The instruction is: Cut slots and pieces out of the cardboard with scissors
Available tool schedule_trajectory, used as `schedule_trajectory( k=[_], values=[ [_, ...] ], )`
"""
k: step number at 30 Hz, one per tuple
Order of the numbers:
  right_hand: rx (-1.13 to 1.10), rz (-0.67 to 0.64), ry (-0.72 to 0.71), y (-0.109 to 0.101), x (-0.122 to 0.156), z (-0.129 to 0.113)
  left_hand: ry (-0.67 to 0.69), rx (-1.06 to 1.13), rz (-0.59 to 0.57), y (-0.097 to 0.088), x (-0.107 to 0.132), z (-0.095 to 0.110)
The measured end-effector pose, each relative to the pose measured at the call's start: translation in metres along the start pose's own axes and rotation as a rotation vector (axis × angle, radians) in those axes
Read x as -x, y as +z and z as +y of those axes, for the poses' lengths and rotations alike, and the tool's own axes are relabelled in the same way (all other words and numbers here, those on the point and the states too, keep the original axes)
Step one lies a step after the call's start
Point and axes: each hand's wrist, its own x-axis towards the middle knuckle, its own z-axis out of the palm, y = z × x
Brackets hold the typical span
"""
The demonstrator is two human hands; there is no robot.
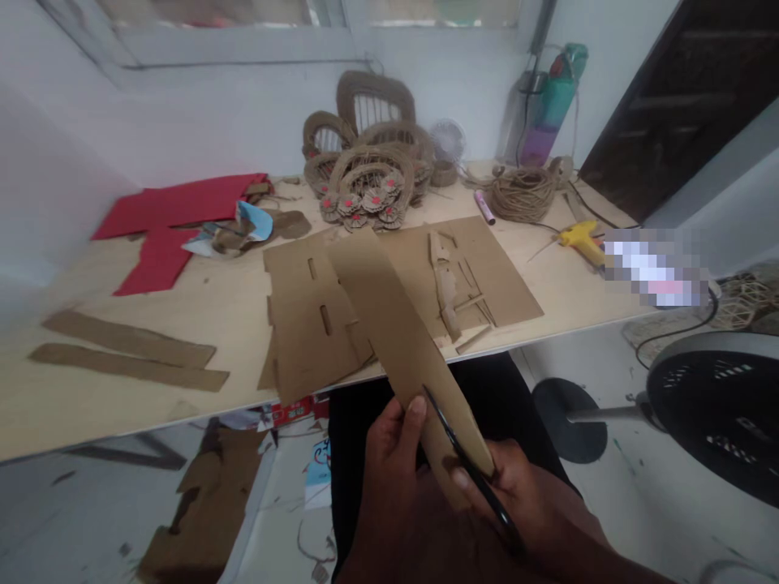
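Observation:
A long cardboard strip (pixel 395 324) slants from above the table down towards my lap. My left hand (pixel 398 438) pinches its left edge, thumb on top. In my right hand (pixel 511 478) is a pair of scissors (pixel 454 442) with dark handles, its blade lying along the strip near the left thumb. The strip's near end passes by the right hand's fingers, and part of it is hidden there. Under the strip's far end lie cardboard sheets (pixel 298 324), one with two slots. Two narrow cardboard strips (pixel 127 369) rest on the table at left.
Cardboard scraps (pixel 447 284) lie on the flat sheet. Behind stand several twine-wrapped baskets (pixel 371 178), a twine coil (pixel 523 195) and a marker (pixel 485 208). A yellow glue gun (pixel 581 239) lies at right, red sheets (pixel 176 207) at left. A black fan (pixel 718 414) stands beside the table.

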Motion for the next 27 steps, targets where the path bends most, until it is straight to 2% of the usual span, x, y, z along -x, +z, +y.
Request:
schedule_trajectory(
  k=[3,6,9,13,15,17,22,24,27],
  values=[
    [0.101,-0.001,0.123,-0.001,0.000,-0.005,0.055,0.006,0.073,0.000,-0.007,0.003],
    [0.104,-0.042,0.157,-0.003,-0.001,-0.010,0.092,0.042,0.121,0.000,-0.015,0.005],
    [0.038,-0.040,0.089,0.001,-0.002,-0.004,0.089,0.035,0.088,0.000,-0.019,0.004],
    [-0.086,0.102,-0.100,0.011,-0.006,0.021,0.089,0.005,0.050,-0.001,-0.018,0.000],
    [-0.095,0.128,-0.113,0.012,-0.006,0.026,0.090,-0.012,0.046,0.000,-0.016,-0.002],
    [-0.073,0.111,-0.054,0.009,-0.005,0.022,0.089,-0.026,0.051,0.000,-0.014,-0.002],
    [-0.042,0.029,0.148,-0.006,0.000,-0.008,0.080,-0.080,0.058,0.003,-0.009,-0.001],
    [-0.071,0.023,0.139,-0.008,0.000,-0.012,0.084,-0.092,0.056,0.004,-0.010,-0.001],
    [-0.133,0.032,0.058,-0.004,-0.002,-0.006,0.107,-0.089,0.052,0.003,-0.012,-0.002]
  ],
)
